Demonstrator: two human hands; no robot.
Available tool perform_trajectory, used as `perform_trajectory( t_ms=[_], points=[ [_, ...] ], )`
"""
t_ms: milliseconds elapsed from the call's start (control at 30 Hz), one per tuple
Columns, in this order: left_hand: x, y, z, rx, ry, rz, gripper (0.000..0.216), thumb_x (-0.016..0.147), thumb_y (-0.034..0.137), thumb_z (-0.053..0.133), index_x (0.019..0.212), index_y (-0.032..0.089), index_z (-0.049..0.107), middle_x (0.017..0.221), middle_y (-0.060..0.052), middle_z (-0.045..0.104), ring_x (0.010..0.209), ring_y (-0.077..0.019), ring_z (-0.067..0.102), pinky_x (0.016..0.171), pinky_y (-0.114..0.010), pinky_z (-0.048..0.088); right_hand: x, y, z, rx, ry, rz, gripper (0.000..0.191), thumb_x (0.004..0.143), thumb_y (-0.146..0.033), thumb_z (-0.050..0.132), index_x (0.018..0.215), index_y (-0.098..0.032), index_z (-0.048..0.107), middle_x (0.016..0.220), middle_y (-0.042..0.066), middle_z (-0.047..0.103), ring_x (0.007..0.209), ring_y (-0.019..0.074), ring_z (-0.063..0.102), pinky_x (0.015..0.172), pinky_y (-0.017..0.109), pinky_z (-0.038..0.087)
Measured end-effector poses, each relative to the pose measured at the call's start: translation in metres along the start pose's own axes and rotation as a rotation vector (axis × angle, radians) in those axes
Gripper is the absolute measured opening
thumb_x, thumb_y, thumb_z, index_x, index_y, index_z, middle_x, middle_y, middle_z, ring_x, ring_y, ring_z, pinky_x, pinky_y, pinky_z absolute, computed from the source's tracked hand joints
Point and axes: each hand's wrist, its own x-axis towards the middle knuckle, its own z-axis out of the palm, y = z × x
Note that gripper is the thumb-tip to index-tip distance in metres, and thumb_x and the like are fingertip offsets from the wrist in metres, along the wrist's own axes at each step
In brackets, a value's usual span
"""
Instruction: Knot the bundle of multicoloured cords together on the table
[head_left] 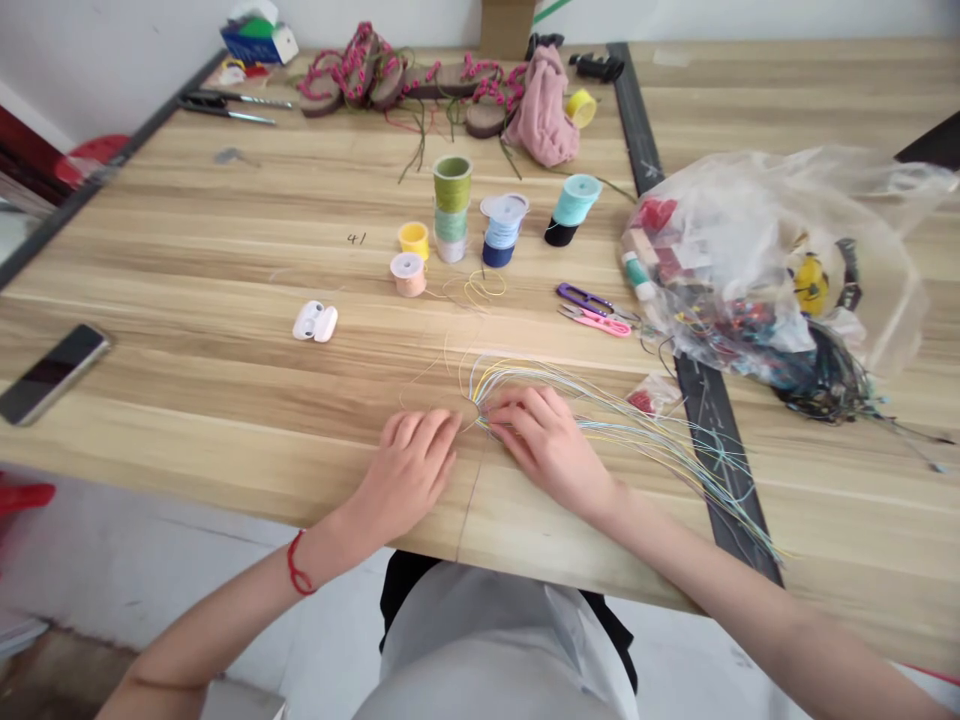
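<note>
From here I see a long pale wood-grain tabletop (225, 300) under the fingers (525, 410), w/ a black strip (637, 120) right of them. White wall (375, 15) far ahead, grey-white floor (150, 570) behind them, red plastic seat (94, 155) far left.

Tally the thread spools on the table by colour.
Green spools: 2
Blue spools: 3
Yellow spool: 1
Peach spool: 1
White spool: 1
Black spool: 1
Total: 9
</note>
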Motion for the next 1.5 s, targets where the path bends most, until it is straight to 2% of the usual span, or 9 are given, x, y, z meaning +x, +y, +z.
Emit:
perform_trajectory(
  t_ms=[100,233,733,933,1067,1167,1233,1367,1500],
  points=[
    [-0.006,0.014,0.002,0.013,-0.039,-0.02,0.047,0.102,0.031,0.041,0.14,0.005,0.051,0.141,-0.013,0.056,0.12,-0.0298,0.049,0.106,-0.048,0.036,0.006,-0.006,0.009,0.016,0.019,-0.002,0.01,0.097,-0.022,0.054,0.099,-0.018,0.063,0.105,0.011,0.065,0.098,0.0246,0.054,0.084,0.04,0.049],
    [-0.011,0.028,0.007,0.041,-0.083,-0.083,0.053,0.103,0.04,0.037,0.142,0.007,0.049,0.15,-0.008,0.048,0.132,-0.0321,0.042,0.111,-0.051,0.032,0.013,-0.004,0.016,0.031,-0.002,-0.018,0.01,0.096,-0.02,0.054,0.096,-0.018,0.064,0.106,0.011,0.065,0.098,0.0243,0.053,0.086,0.041,0.049],
    [-0.015,0.031,0.008,0.037,-0.145,-0.115,0.062,0.1,0.048,0.042,0.147,0.007,0.044,0.157,-0.006,0.038,0.134,-0.0332,0.042,0.113,-0.05,0.033,0.011,0.001,0.016,0.103,-0.029,0.02,0.01,0.097,-0.022,0.054,0.096,-0.02,0.063,0.105,0.009,0.066,0.101,0.0238,0.052,0.089,0.041,0.047],
    [-0.015,0.028,0.011,-0.023,-0.109,-0.098,0.06,0.1,0.042,0.044,0.147,0.005,0.041,0.155,-0.011,0.04,0.133,-0.0339,0.041,0.112,-0.051,0.033,0.012,0.001,0.012,0.121,-0.049,0.051,0.011,0.097,-0.022,0.053,0.098,-0.021,0.063,0.107,0.01,0.065,0.104,0.025,0.054,0.091,0.043,0.046],
    [-0.019,0.029,0.005,-0.133,0.009,-0.133,0.052,0.101,0.034,0.043,0.145,0.006,0.042,0.152,-0.015,0.044,0.133,-0.0319,0.04,0.114,-0.052,0.03,0.004,0.001,0.001,0.11,-0.013,0.065,0.014,0.098,-0.02,0.051,0.107,-0.022,0.061,0.111,0.01,0.064,0.106,0.0247,0.054,0.091,0.044,0.046],
    [-0.021,0.041,-0.001,-0.256,0.091,-0.187,0.033,0.097,0.031,0.049,0.122,0.012,0.057,0.136,-0.016,0.056,0.127,-0.0304,0.045,0.113,-0.052,0.033,-0.008,0.004,-0.009,0.033,0.022,0.087,0.015,0.097,-0.017,0.051,0.106,-0.022,0.061,0.108,0.009,0.064,0.101,0.0242,0.054,0.089,0.043,0.046],
    [-0.021,0.05,-0.003,-0.311,0.091,-0.205,0.025,0.093,0.031,0.056,0.11,0.014,0.059,0.127,-0.015,0.061,0.122,-0.03,0.049,0.111,-0.053,0.035,-0.017,0.009,-0.014,-0.015,0.023,0.103,0.014,0.097,-0.017,0.052,0.105,-0.021,0.061,0.106,0.009,0.064,0.097,0.0241,0.054,0.086,0.042,0.046],
    [-0.022,0.058,-0.001,-0.292,0.051,-0.215,0.031,0.091,0.019,0.055,0.122,0.014,0.054,0.133,-0.015,0.057,0.125,-0.0305,0.048,0.11,-0.055,0.035,-0.027,0.019,-0.021,-0.033,-0.02,0.092,0.011,0.097,-0.019,0.053,0.104,-0.02,0.061,0.104,0.009,0.066,0.097,0.0237,0.055,0.086,0.041,0.047],
    [-0.027,0.045,-0.003,-0.249,0.037,-0.23,0.042,0.088,0.007,0.047,0.13,0.013,0.049,0.141,-0.015,0.052,0.129,-0.031,0.045,0.112,-0.057,0.033,-0.027,0.025,-0.025,-0.003,-0.045,0.095,0.01,0.097,-0.02,0.053,0.101,-0.021,0.062,0.103,0.008,0.067,0.095,0.0229,0.056,0.084,0.04,0.048]
  ],
)
